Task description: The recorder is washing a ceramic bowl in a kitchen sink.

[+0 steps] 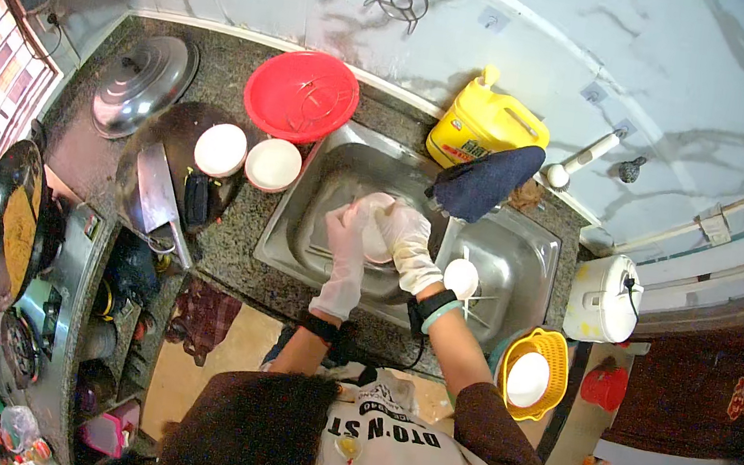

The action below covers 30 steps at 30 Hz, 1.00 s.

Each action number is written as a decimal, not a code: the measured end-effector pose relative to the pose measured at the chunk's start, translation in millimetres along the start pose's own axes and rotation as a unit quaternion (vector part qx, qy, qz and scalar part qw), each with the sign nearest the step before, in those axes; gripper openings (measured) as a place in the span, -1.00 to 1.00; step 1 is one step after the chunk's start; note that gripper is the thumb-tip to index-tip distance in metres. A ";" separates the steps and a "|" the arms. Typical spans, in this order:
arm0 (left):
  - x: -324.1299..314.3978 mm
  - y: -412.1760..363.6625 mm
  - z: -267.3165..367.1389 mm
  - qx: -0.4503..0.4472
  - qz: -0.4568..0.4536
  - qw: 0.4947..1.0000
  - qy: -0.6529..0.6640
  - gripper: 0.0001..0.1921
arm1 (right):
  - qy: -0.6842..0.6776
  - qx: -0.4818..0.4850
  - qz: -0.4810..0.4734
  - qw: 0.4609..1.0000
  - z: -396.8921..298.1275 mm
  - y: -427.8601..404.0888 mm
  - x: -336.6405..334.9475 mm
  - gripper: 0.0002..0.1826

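Note:
Over the left basin of a stainless steel sink, my left hand and my right hand both grip a white bowl. Thin, whitish translucent gloves cover both hands. My left fingers hold the bowl's left side, while the right hand is at its upper right, its fingers partly hidden. In the right basin sits a small white bowl, with chopstick-like pale sticks by it. A dark blue cloth hangs over the sink's back edge near my right hand.
Left of the sink are a red plastic basin, two white bowls and a cleaver on a round chopping board. A yellow jug stands behind the sink. At the right are a yellow basket and a white appliance.

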<state>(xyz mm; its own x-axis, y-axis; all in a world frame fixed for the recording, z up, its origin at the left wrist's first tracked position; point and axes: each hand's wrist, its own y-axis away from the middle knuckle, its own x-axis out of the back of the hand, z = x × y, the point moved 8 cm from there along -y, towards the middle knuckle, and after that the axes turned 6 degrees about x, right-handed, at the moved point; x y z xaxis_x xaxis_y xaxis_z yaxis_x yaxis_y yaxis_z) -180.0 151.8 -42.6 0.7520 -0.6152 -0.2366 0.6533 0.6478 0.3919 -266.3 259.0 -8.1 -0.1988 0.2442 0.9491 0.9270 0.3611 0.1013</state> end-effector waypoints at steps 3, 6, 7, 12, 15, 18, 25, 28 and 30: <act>1.8 -10.3 -11.2 0.011 -0.028 0.999 0.015 -0.57 | 0.009 0.031 0.018 0.999 -4.0 6.7 1.8 -0.61; -9.1 8.9 5.5 0.026 -0.012 0.998 0.057 -0.57 | 0.003 0.024 0.042 0.999 -1.6 7.1 16.5 -0.62; -9.2 7.9 2.5 0.026 -0.014 0.998 0.056 -0.57 | 0.000 0.021 0.057 0.998 -1.4 7.5 21.1 -0.62; -14.5 8.3 7.4 -0.012 -0.007 0.999 0.037 -0.57 | 0.015 -0.031 0.067 0.997 -5.1 7.3 32.3 -0.67; -12.4 8.2 1.6 0.012 -0.001 0.999 0.030 -0.58 | 0.000 -0.046 0.017 0.999 -8.1 6.2 32.6 -0.63; -17.9 9.8 8.7 -0.041 -0.003 0.998 -0.041 -0.67 | -0.029 -0.044 0.031 0.998 -1.5 2.9 28.1 -0.62; -8.3 7.2 5.5 -0.011 -0.026 0.999 0.043 -0.64 | -0.058 0.003 0.011 0.998 0.6 -4.3 9.8 -0.64; -11.0 2.8 4.8 0.008 -0.051 0.998 0.045 -0.62 | -0.134 0.015 0.051 0.990 10.2 -2.5 2.8 -0.70; -4.3 2.1 -0.7 0.072 -0.045 0.984 0.157 -0.63 | -0.219 -0.018 0.057 0.974 18.9 3.6 -6.6 -0.71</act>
<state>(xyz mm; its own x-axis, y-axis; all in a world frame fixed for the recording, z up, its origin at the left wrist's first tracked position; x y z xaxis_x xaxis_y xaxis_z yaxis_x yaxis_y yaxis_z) -181.8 156.1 -41.4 0.6960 -0.4844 -0.5301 0.7168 0.5119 0.4734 -267.7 275.7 -19.6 -0.2033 0.6440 0.7376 0.9599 0.2796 0.0204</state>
